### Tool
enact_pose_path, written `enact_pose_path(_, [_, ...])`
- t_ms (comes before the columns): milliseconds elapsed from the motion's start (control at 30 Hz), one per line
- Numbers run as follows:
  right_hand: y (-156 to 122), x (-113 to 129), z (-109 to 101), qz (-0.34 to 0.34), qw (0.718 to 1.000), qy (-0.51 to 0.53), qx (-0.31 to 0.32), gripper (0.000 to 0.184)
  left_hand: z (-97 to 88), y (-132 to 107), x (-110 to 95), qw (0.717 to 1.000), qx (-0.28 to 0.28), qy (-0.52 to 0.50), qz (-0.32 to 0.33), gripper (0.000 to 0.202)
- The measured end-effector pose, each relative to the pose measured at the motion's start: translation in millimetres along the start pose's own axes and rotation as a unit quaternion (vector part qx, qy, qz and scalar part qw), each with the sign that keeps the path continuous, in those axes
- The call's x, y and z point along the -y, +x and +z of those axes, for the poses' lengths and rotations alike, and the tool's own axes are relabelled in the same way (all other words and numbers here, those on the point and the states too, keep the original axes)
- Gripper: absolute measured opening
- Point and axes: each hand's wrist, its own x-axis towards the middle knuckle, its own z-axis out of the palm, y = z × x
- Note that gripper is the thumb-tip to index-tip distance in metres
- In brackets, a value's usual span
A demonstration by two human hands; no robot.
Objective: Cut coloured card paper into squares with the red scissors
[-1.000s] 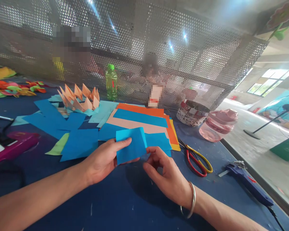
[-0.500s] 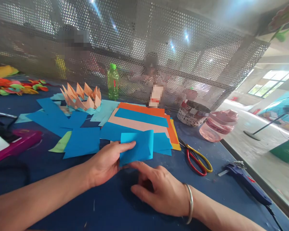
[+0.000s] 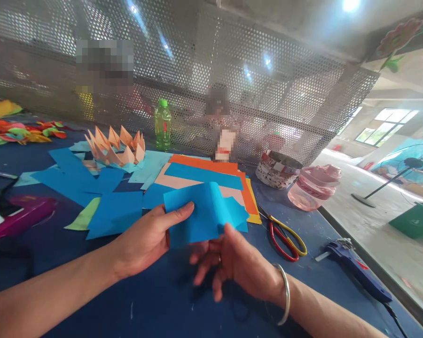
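My left hand (image 3: 150,239) pinches the left edge of a light blue paper piece (image 3: 200,213), thumb on top, holding it above the dark blue table (image 3: 155,305). At the paper's lower right edge is my right hand (image 3: 232,260), a silver bangle on its wrist; the thumb presses against the paper while the other fingers spread out beneath it. The paper bends upward in the middle. Just behind it lies a stack of coloured sheets (image 3: 211,176) in blue, peach, orange and yellow.
Red and yellow scissors (image 3: 285,232) and a blue glue gun (image 3: 356,270) lie to the right. A pink jar (image 3: 312,188), a woven basket (image 3: 277,169), a green bottle (image 3: 162,124) and folded peach paper points (image 3: 114,145) stand farther back. A perforated metal screen (image 3: 268,94) backs the table.
The right hand rose from under the paper's bottom edge to its right side. The paper was lifted a little and now bends upward. The left hand kept its pinch.
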Motion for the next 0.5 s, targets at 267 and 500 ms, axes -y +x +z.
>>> enact_pose_path(267, [2.3, 13.8, -12.2, -0.165, 0.968, 0.058, -0.179, 0.052, -1.4, 2.2, 1.8, 0.995, -0.047, 0.089, -0.026, 0.033])
enact_pose_path(500, [3.5, 3.8, -19.9, -0.241, 0.930, -0.003, -0.279, 0.047, -4.4, 6.7, 7.3, 0.996, -0.048, 0.079, -0.016, 0.040])
